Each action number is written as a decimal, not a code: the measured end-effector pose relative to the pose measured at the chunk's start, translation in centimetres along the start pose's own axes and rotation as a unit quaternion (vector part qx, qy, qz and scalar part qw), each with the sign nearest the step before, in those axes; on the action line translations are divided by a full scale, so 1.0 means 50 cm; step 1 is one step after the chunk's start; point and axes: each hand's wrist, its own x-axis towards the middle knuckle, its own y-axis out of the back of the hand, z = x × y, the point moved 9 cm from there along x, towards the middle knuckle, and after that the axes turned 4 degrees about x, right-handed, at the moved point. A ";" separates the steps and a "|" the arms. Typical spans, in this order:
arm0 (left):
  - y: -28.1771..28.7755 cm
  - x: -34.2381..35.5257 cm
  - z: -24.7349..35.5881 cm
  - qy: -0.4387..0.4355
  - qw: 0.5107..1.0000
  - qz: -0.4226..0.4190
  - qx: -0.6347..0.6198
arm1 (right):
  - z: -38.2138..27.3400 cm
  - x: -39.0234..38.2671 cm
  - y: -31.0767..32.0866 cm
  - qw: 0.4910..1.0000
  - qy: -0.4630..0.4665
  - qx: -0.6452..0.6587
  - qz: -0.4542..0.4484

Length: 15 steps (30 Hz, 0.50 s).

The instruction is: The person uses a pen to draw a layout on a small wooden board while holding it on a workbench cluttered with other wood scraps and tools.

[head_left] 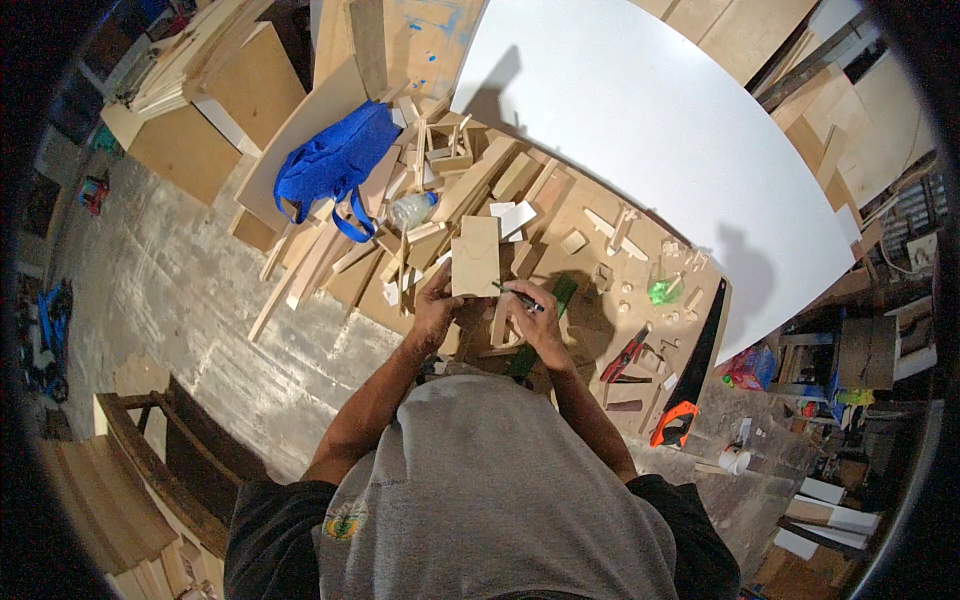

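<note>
Left fingers (441,287) pinch the board (476,255) at its near left edge; right fingers (520,290) pinch a pen (503,289), its tip beside the near right corner. The board lies between them, slightly farther out, above the surface (660,320).

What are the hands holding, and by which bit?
The left hand holds a flat tan board by its lower left edge. The right hand grips a dark pen-like tool around its middle.

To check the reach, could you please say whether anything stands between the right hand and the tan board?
Nothing visible does; the right hand holds a pen-like tool at the lower right of the tan board.
</note>
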 end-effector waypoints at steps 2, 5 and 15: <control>-0.003 -0.001 0.003 -0.002 1.000 -0.002 -0.030 | 0.022 0.010 0.000 0.998 -0.061 0.031 0.009; -0.004 -0.001 0.002 0.000 0.999 -0.003 -0.042 | 0.026 0.026 -0.024 0.995 -0.029 0.096 0.026; 0.023 0.010 -0.026 0.010 0.999 0.008 -0.038 | 0.026 0.054 -0.086 0.999 -0.001 0.042 -0.004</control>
